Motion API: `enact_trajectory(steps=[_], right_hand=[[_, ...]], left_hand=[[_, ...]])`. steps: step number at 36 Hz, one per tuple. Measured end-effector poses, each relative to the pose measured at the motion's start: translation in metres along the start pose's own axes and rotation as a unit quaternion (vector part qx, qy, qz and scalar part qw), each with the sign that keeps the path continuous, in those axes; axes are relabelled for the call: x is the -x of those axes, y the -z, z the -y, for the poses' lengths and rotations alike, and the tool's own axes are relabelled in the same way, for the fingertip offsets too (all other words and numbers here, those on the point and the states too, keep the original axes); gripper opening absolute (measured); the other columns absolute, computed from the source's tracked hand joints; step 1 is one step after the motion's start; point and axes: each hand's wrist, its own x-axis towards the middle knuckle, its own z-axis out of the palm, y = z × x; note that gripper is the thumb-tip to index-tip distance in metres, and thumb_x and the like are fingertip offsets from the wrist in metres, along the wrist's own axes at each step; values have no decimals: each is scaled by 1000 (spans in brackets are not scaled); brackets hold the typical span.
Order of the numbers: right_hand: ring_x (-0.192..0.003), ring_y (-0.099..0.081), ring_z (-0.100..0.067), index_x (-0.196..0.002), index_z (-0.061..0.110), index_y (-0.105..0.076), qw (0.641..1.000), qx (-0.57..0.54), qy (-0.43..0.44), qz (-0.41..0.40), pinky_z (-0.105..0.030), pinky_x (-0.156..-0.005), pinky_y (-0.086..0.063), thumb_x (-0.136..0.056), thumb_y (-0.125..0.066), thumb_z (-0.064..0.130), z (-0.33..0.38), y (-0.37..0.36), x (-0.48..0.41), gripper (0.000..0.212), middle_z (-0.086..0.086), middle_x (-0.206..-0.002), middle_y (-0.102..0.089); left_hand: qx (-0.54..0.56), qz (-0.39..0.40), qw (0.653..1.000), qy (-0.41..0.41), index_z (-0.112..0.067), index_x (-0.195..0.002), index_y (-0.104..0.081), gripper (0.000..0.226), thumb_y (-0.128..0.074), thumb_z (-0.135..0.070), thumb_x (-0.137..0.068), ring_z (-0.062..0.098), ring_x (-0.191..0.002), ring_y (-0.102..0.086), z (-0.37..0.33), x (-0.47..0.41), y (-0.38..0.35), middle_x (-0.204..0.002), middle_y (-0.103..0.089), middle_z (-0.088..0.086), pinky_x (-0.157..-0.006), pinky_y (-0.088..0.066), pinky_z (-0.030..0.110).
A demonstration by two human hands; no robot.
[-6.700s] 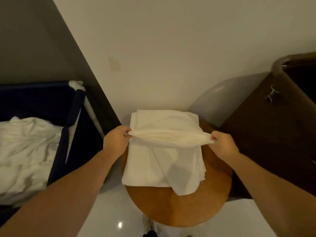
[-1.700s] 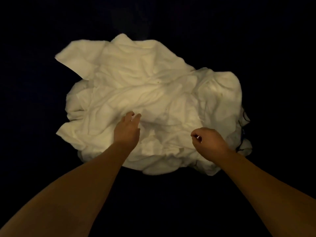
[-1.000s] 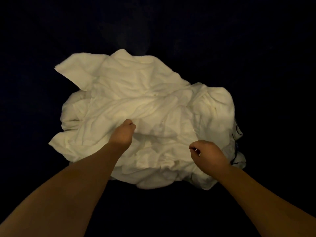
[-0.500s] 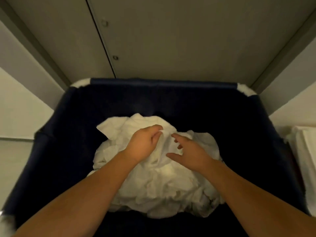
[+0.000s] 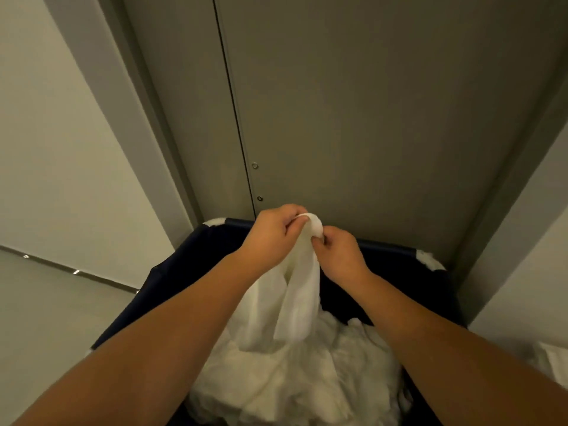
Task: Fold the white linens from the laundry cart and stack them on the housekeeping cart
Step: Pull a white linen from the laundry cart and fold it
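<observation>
From my feed the scene is dim and warm, an even yellowish cast with no lamp in view. The tall grey panelled door at twelve o'clock is flat and matte. Two small glints sit on the pale glossy floor at nine o'clock. The dark navy fabric laundry cart swallows detail in shadow, while the crumpled white linen pile at six o'clock looks soft and smeared. Straight lines splay outward toward the edges

White linen, plain, no pattern; white pile in navy-blue laundry cart. Grey-olive door panels; off-white wall.
</observation>
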Motion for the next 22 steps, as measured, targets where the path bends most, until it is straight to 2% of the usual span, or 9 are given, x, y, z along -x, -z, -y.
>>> enact_trajectory(steps=[3, 5, 7, 9, 12, 14, 16, 18, 22], right_hand=[[-65, -45, -14, -82, 1, -54, 1000, -18, 1, -9, -17, -45, -30, -97, -48, 16, 0, 30, 4, 22, -5, -74, -53], [-78, -48, -16, -96, 7, -58, 999, 26, 26, -12, -23, -58, -33, -100, -43, 18, 1, 50, 7, 19, -2, -87, -55], [-86, -53, -22, -105, 8, -58, 995, 85, 52, 9, -28, -70, -37, -102, -40, 24, 3, 66, 10, 24, -6, -97, -60], [-91, -57, -27, -105, 10, -57, 987, 134, 81, 38, -31, -72, -40, -101, -43, 31, 9, 79, 12, 26, -10, -99, -63], [-83, -54, -20, -94, 22, -55, 974, 173, 108, 95, -28, -68, -37, -88, -63, 42, 24, 101, 14, 22, 1, -88, -59], [-84, -56, -21, -92, 24, -56, 950, 261, 135, 110, -27, -66, -36, -82, -69, 36, 32, 114, 11, 20, 0, -88, -59], [-88, -59, -27, -94, 20, -60, 931, 321, 150, 86, -27, -67, -37, -82, -62, 17, 36, 124, 6, 12, -6, -93, -63], [-90, -59, -30, -96, 15, -61, 933, 330, 132, 63, -28, -68, -38, -81, -54, 4, 36, 131, 0, 19, -8, -91, -60], [-95, -56, -33, -99, 11, -62, 917, 381, 113, 28, -32, -76, -42, -83, -53, 4, 30, 140, -9, 19, -11, -100, -52]], left_hand=[[-41, 13, 999, 31, -16, -98, -68, 14, -57, -24, -96, 9, -78, -58, -12, 3, 10, -86, -65, -4, -68, -42, 20], [-59, 51, 995, 60, -21, -94, -66, 7, -64, -27, -91, 10, -76, -57, -15, 7, 15, -82, -62, -7, -66, -41, 22], [-110, 88, 988, 63, -19, -99, -66, 14, -68, -27, -88, 12, -81, -55, -15, 11, 17, -87, -58, -7, -69, -37, 23], [-147, 88, 983, 70, -16, -106, -66, 21, -68, -26, -88, 14, -86, -54, -13, 15, 19, -92, -56, -6, -71, -35, 24], [-154, 66, 980, 108, -16, -101, -67, 14, -67, -21, -88, 18, -88, -57, -11, 19, 26, -91, -58, -3, -71, -36, 26], [-180, 69, 971, 140, -14, -103, -68, 14, -63, -16, -90, 21, -90, -58, -6, 24, 30, -92, -58, 0, -74, -38, 26], [-201, 60, 965, 159, -11, -105, -69, 17, -58, -12, -93, 25, -91, -59, 1, 30, 35, -96, -62, 6, -74, -40, 28], [-205, 44, 961, 180, -9, -107, -71, 23, -53, -7, -93, 27, -92, -60, 10, 35, 41, -101, -65, 10, -74, -40, 27], [-211, 13, 955, 210, -5, -102, -69, 26, -46, -3, -91, 34, -95, -61, 29, 41, 56, -99, -67, 15, -72, -40, 28]])
